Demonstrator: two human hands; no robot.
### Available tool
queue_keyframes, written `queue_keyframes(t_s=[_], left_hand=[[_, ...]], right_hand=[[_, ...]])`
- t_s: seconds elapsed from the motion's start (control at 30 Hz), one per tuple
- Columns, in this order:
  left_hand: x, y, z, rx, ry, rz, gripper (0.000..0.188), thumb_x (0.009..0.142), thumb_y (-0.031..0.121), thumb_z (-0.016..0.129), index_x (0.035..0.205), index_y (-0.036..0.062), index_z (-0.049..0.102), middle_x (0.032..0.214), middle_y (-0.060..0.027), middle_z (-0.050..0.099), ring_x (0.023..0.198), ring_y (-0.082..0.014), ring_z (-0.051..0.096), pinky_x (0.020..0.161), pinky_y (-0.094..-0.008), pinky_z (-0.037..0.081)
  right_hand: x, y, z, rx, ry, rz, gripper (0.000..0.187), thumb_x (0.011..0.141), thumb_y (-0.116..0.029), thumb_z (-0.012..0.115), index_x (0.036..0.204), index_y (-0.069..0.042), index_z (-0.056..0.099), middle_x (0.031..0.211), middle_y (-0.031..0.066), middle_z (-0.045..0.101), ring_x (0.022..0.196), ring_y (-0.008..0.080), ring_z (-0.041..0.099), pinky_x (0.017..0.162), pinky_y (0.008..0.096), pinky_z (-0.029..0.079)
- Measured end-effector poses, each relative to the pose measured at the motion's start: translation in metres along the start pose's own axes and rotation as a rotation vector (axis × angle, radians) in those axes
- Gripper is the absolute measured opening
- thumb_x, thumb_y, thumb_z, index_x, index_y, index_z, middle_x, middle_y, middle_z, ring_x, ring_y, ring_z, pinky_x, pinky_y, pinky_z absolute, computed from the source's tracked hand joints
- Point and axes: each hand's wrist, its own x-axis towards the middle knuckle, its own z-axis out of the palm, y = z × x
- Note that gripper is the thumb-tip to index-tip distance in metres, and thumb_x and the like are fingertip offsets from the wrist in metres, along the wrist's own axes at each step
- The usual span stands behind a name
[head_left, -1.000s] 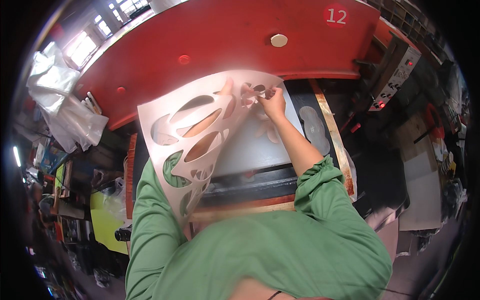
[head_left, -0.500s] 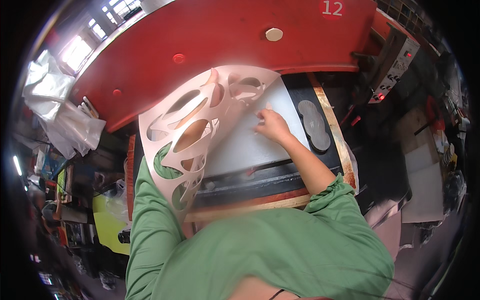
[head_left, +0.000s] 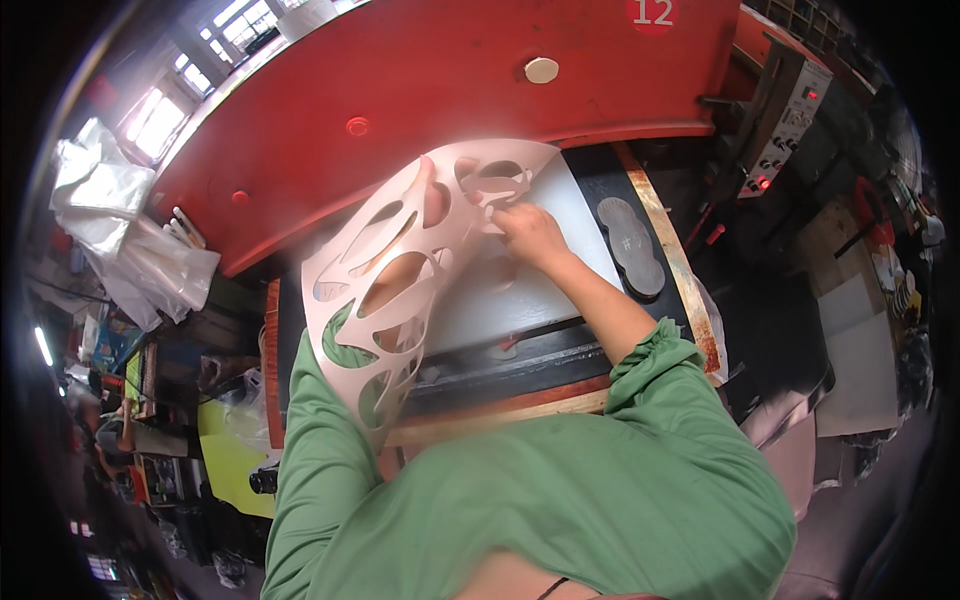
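Observation:
A large pale pink sheet (head_left: 330, 300), full of oval and curved cut-outs, stands raised and curled over the white board (head_left: 585, 215). My left hand (head_left: 432, 190) grips its upper part, the thumb lying over the front; the other fingers are mostly behind the sheet and show only partly through the holes. My right hand (head_left: 533, 235) is closed, fingertips pinching the sheet's edge beside a cut-out. To the right of that hand a grey, lobed, sole-like die (head_left: 630, 247) lies on the black bed.
A red machine beam (head_left: 440, 90) spans the far side. At right stands a control box (head_left: 785, 130) with knobs and red lights. Clear plastic bags (head_left: 105, 190) hang at left. A wooden rail (head_left: 510, 412) edges the bed in front of me.
My right hand has moved up and left from above the white board to the sheet, and its fingers have closed on the edge. My left hand still holds the sheet.

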Motion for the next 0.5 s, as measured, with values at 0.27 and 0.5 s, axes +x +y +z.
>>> queue_keyframes(t_s=[0.27, 0.5], left_hand=[[0.009, 0.018, 0.004, 0.108, 0.116, -0.031, 0.074, 0.098, 0.068, 0.017, 0.115, 0.0109, 0.061, 0.087, -0.0073, 0.058, 0.08, -0.019, 0.055, 0.076, -0.0512, 0.053], [0.013, 0.019, 0.006, 0.083, 0.069, -0.041, 0.074, 0.099, 0.066, 0.015, 0.112, 0.0106, 0.063, 0.097, -0.0069, 0.061, 0.079, -0.0182, 0.055, 0.076, -0.0513, 0.053]], right_hand=[[-0.031, -0.004, -0.034, -0.091, -0.266, 0.109, 0.034, 0.079, -0.018, 0.069, 0.112, -0.014, 0.061, 0.094, 0.0101, 0.067, 0.094, 0.0321, 0.064, 0.079, 0.0451, 0.05], [0.007, 0.006, 0.001, 0.004, 0.107, 0.124, 0.039, 0.076, -0.011, 0.067, 0.114, -0.012, 0.059, 0.115, 0.0116, 0.06, 0.107, 0.0317, 0.058, 0.084, 0.0455, 0.048]])
